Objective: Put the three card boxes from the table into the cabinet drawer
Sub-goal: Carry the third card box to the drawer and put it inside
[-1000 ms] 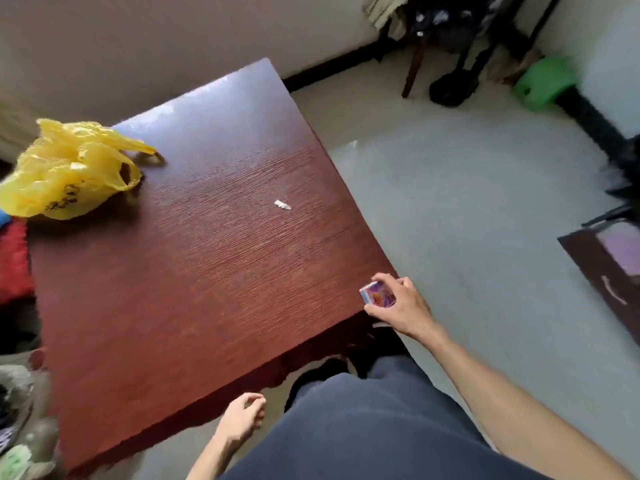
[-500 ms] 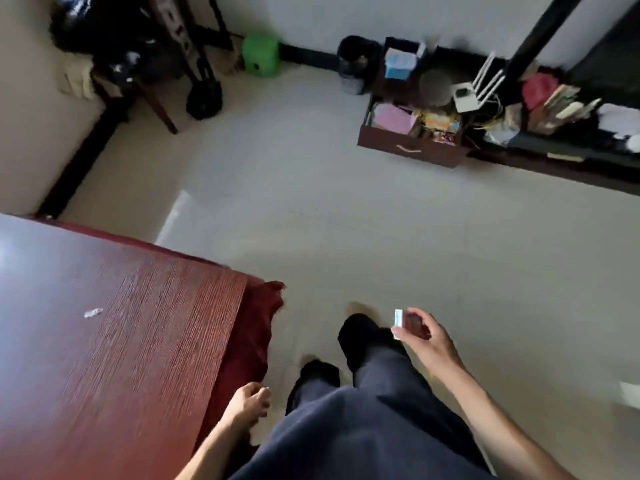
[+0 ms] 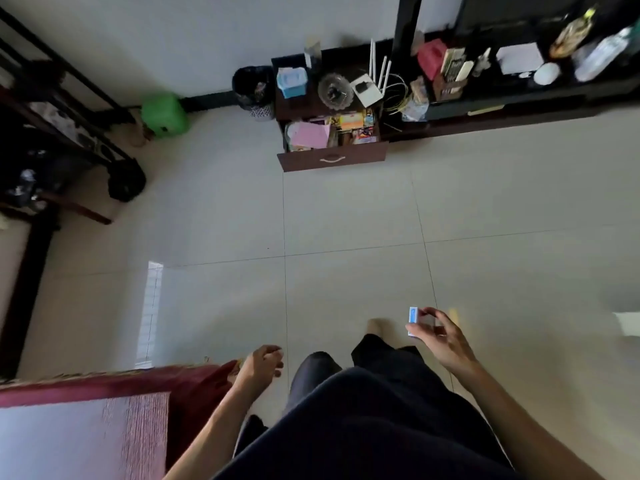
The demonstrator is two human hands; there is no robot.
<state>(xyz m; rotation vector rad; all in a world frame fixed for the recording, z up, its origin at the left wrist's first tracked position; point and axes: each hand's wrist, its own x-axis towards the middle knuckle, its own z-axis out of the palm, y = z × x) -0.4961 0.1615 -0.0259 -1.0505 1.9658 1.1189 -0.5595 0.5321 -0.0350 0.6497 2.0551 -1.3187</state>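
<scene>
My right hand (image 3: 441, 336) holds a small card box (image 3: 413, 320) with a blue and white edge, in front of my legs above the tiled floor. My left hand (image 3: 260, 367) hangs loosely curled with nothing in it, beside the corner of the dark red table (image 3: 86, 434) at the lower left. Across the floor stands the open cabinet drawer (image 3: 332, 157), brown with a pale handle. It is filled with pink paper and colourful boxes.
A low dark cabinet (image 3: 519, 102) along the far wall carries a router, a tissue box and other clutter. A black bin (image 3: 251, 86) and a green stool (image 3: 164, 114) stand left of the drawer. Dark furniture and bags fill the left side.
The view has swung from the table to the floor and the cabinet. My right hand has carried the card box off the table's edge, and the drawer is nearer.
</scene>
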